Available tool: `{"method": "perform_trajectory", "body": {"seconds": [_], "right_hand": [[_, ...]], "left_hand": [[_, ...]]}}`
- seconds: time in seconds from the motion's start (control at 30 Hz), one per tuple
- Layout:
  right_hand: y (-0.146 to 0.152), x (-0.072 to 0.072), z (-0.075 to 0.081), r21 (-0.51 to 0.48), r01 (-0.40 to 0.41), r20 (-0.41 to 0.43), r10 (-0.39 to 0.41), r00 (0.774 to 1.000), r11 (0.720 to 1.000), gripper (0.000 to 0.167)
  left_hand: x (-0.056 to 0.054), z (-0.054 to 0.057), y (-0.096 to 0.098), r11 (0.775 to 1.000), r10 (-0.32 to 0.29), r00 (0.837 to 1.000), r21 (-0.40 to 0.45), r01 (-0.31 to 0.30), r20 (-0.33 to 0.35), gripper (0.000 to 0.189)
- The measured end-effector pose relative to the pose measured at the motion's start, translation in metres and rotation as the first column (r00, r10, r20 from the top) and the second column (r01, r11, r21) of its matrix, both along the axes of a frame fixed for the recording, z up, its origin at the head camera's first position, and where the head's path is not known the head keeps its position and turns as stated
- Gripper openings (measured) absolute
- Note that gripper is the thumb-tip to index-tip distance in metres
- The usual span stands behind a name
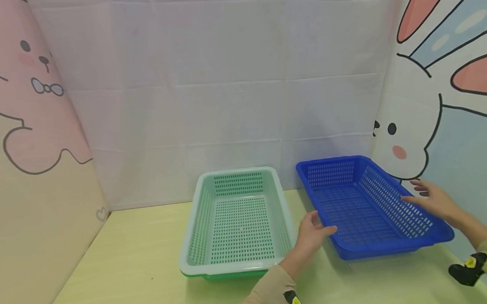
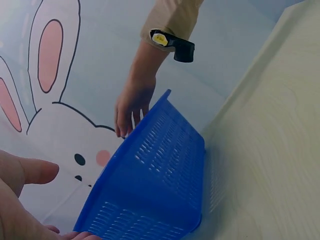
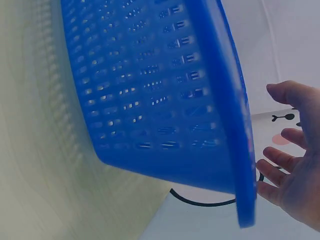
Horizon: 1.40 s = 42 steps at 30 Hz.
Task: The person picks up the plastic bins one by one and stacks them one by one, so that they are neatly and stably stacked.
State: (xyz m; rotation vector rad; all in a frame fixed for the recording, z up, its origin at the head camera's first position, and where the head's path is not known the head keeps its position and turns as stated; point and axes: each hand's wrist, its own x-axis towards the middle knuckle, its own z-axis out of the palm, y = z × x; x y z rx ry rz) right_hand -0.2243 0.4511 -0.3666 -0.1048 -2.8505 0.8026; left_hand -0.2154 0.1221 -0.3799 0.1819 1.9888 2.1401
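A blue rectangular plastic basket (image 1: 348, 213) with slotted walls stands upright on the right side of the table. Beside its left rim is my left hand (image 1: 310, 235), thumb and fingers spread, holding nothing. Over the opposite long side is my right hand (image 1: 435, 202), its fingers loosely extended near the rim. In the right wrist view the fingertips of the right hand (image 3: 300, 160) come very close to the blue rim (image 3: 232, 110); whether they touch, I cannot tell. The left wrist view shows the left thumb (image 2: 37, 171) apart from the basket.
A pale green basket (image 1: 241, 218) sits left of the blue one, with a darker green basket (image 1: 228, 275) showing beneath its front rim. Behind the table (image 1: 122, 266) hangs a white cloth (image 1: 228, 80). Side walls carry cartoon animals, with the rabbit wall (image 1: 463, 138) close to the right hand.
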Motion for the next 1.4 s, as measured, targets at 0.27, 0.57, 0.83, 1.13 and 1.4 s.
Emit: {"method": "perform_trajectory", "body": {"seconds": [0.27, 0.57, 0.83, 1.13, 1.4], "right_hand": [[0.004, 0.003, -0.008, 0.032, -0.045, 0.012, 0.044, 0.999, 0.998, 0.072], [0.010, 0.007, -0.012, 0.051, -0.066, 0.009, 0.066, 0.998, 0.997, 0.056], [0.012, 0.007, -0.011, 0.047, -0.104, 0.004, 0.104, 0.995, 0.993, 0.046], [0.014, 0.004, -0.012, 0.064, -0.079, 0.016, 0.078, 0.997, 0.995, 0.047], [0.013, 0.005, -0.006, 0.062, -0.090, 0.018, 0.089, 0.996, 0.994, 0.047]], "left_hand": [[0.003, -0.015, 0.012, 0.998, -0.008, 0.999, 0.061, 0.005, 0.041, 0.056], [0.006, -0.023, 0.021, 0.999, 0.004, 0.998, 0.048, -0.006, 0.060, 0.051], [0.004, -0.026, 0.024, 1.000, 0.001, 0.998, 0.028, -0.003, 0.063, 0.055], [0.005, -0.025, 0.024, 1.000, -0.002, 0.998, 0.029, 0.000, 0.058, 0.054], [0.006, -0.022, 0.022, 1.000, 0.018, 0.998, 0.002, -0.018, 0.054, 0.051]]}}
